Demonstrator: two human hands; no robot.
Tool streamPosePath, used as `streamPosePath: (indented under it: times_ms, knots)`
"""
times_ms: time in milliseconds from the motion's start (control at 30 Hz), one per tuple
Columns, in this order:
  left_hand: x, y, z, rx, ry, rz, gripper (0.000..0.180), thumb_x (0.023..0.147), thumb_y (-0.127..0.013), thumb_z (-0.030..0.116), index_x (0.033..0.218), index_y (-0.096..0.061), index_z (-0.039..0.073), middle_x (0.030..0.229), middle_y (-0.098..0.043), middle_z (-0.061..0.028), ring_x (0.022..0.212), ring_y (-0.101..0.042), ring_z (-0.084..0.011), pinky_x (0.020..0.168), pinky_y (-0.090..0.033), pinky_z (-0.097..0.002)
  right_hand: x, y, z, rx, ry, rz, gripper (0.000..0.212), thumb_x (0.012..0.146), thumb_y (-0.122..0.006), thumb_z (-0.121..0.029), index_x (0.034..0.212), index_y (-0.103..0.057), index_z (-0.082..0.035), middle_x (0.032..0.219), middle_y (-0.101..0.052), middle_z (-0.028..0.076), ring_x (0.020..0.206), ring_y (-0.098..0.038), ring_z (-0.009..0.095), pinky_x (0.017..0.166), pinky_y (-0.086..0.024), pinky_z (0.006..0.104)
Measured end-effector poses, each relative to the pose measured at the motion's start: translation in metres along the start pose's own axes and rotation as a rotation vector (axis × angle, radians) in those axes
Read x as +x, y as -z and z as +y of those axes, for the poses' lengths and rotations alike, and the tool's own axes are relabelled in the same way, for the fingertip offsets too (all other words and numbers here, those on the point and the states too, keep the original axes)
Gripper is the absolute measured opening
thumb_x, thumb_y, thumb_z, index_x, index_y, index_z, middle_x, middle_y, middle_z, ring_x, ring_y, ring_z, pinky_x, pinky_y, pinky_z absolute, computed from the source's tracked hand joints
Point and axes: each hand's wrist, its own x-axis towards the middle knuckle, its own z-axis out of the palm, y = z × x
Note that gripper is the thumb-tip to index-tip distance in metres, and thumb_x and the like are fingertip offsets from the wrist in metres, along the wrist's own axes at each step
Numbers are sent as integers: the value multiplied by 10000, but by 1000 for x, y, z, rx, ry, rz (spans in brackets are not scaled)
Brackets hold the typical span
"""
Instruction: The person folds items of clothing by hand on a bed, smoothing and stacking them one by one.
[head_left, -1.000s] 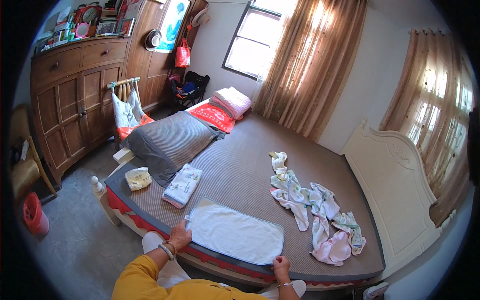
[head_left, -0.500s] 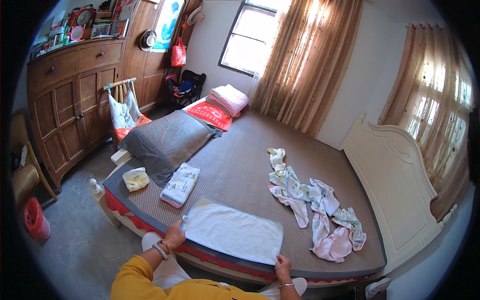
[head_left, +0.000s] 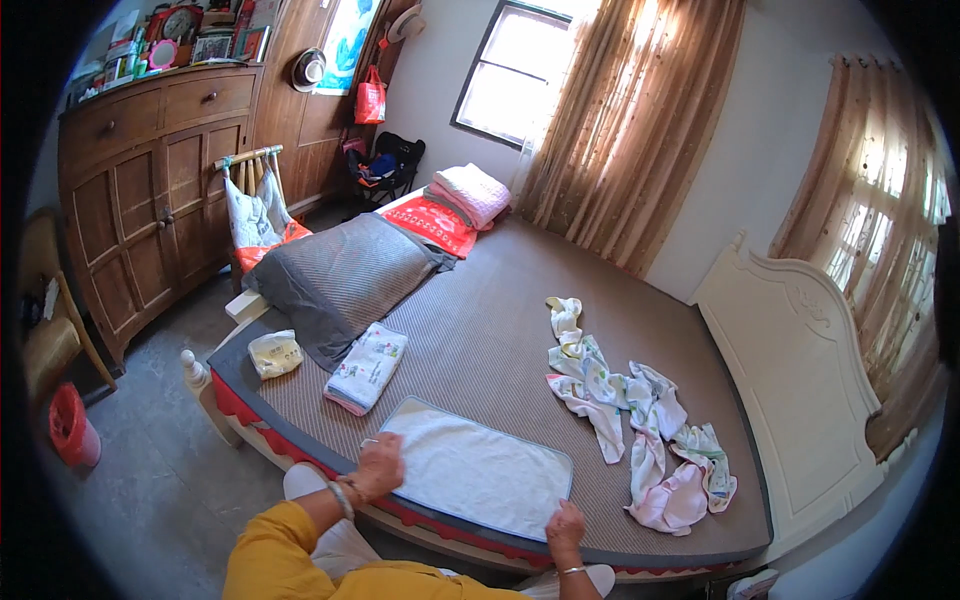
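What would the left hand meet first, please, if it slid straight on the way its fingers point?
Probably the white cloth itself: the left hand rests on its near-left corner, fingers pointing across it; beyond lies bare mattress.

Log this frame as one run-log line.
left hand: flat on white cloth, near-left corner | right hand: on near-right edge | cloth: spread on bed | unfolded clothes pile: farther right

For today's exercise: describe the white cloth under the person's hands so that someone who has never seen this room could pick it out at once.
Start at the large bed with the brown woven mat. At its near edge lies the white cloth, spread flat as a rectangle with a pale blue border, the left hand and right hand on its near corners. Unlike the folded cloth beside it and the crumpled clothes further right, it is plain and smoothed out.
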Motion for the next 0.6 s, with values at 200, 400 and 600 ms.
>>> streamPosePath:
  times_ms: [200,400,600]
  knots:
    - [29,-99,64,41,-209,-274,565,883,-574,289,1384,-485,41,1434,-457,-193,1393,-357,-388,1066,-302,-638,37,-77,-76,212,352,-164,431,881,-601,-161,1292,-585,-32,1299,-577,227,1267,-503,378,1103,-326,526]
    - [61,-120,28,280,-180,-413,523,967,-417,344,1407,-478,67,1495,-407,-176,1390,-367,-358,1070,-287,-639,58,-140,-7,-248,469,-180,446,904,-572,-240,1329,-557,-107,1352,-549,177,1227,-508,364,1088,-360,525]
    - [79,-70,-47,221,203,-266,563,931,-484,345,1406,-446,45,1462,-407,-172,1405,-311,-370,1116,-234,-611,72,-107,115,201,-235,-26,131,917,-494,-170,991,-564,-88,996,-590,101,926,-565,295,852,-450,442]
